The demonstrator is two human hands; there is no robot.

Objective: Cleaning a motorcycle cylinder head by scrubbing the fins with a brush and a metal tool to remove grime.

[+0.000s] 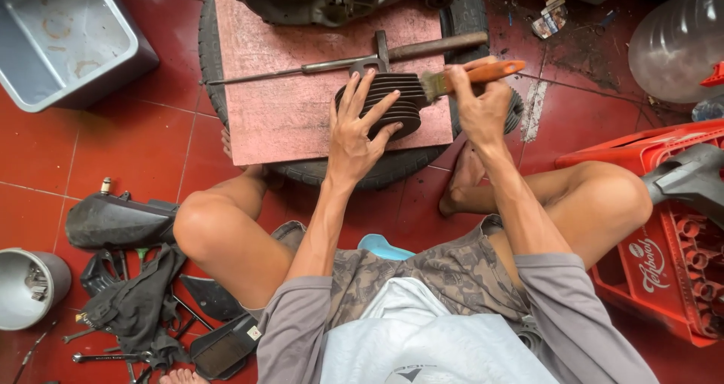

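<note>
Head view: you steady a finned cylinder (392, 101) and brush it.

Far off to the left of your fingers, the grey plastic tub (64, 41) shows only stains inside, and the round grey pot (29, 287) by your left knee holds small metal bits, too small to tell apart. A red bottle crate (664, 241) stands at your right. Your left hand (353, 131) lies spread on the cylinder, fingers (362, 90) splayed wide across its fins. Your right hand (481, 101) is closed around an orange-handled brush (471, 76), bristles touching the fins. The cylinder rests on a pink board (294, 105) over a tyre (354, 169).
</note>
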